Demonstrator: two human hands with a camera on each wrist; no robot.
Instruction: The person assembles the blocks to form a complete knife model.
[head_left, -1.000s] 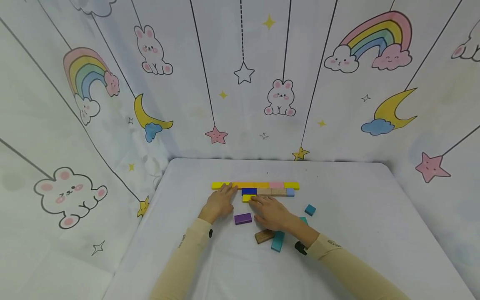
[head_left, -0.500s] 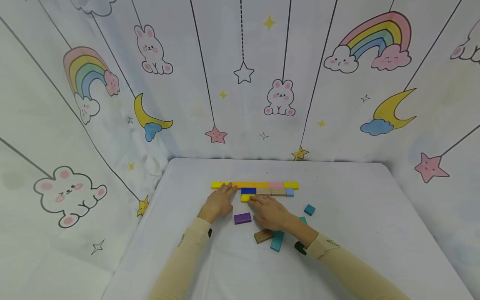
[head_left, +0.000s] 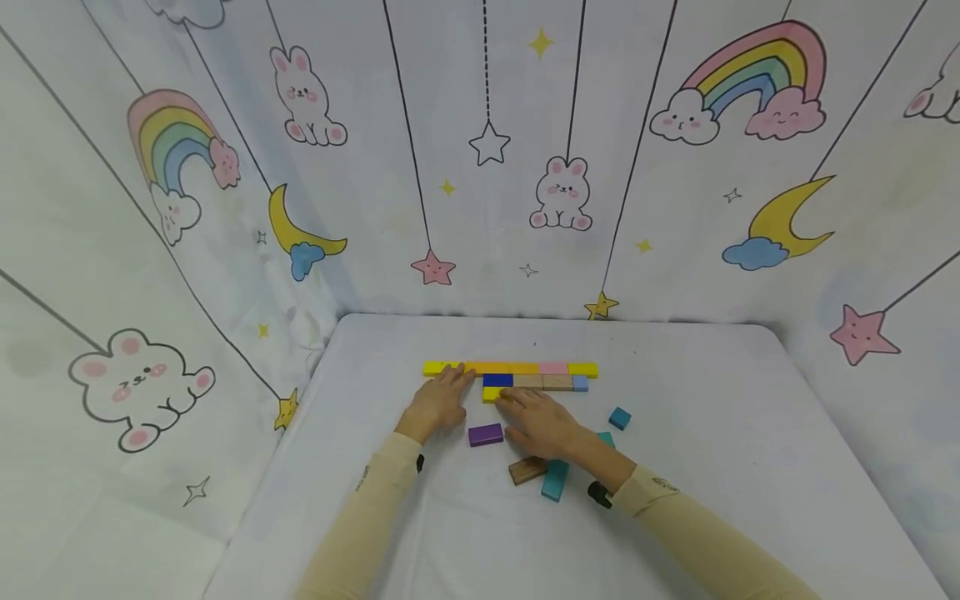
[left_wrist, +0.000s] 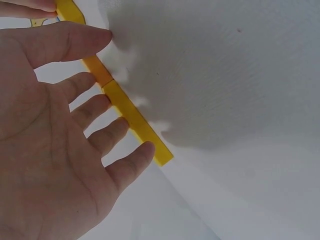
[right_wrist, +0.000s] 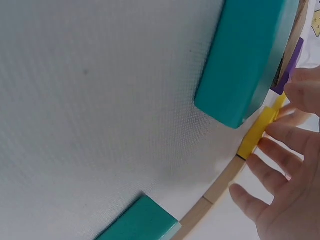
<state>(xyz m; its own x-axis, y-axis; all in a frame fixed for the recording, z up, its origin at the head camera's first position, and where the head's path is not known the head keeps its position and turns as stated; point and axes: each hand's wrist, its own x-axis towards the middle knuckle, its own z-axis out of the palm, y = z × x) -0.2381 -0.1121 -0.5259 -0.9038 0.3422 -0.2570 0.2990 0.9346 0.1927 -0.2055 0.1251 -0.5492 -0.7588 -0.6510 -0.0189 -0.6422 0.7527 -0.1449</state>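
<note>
Hands (head_left: 438, 404), fingers outstretched, touch block rows (head_left: 528, 382), with open tabletop (head_left: 690, 367) beyond reaching its far edge (head_left: 660, 323).

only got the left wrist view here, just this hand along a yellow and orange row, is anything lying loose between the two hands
Observer: Yes, in the head view a purple block lies between the left hand and the right hand.
Operator: ok and what's out past the right hand, on its right side
Observer: A small blue block lies there, apart from the rows.
Operator: any colour besides yellow and orange in the row i'm looking at
Observer: Yes, that far row also has a pink block, just left of the yellow block at its right end.
</note>
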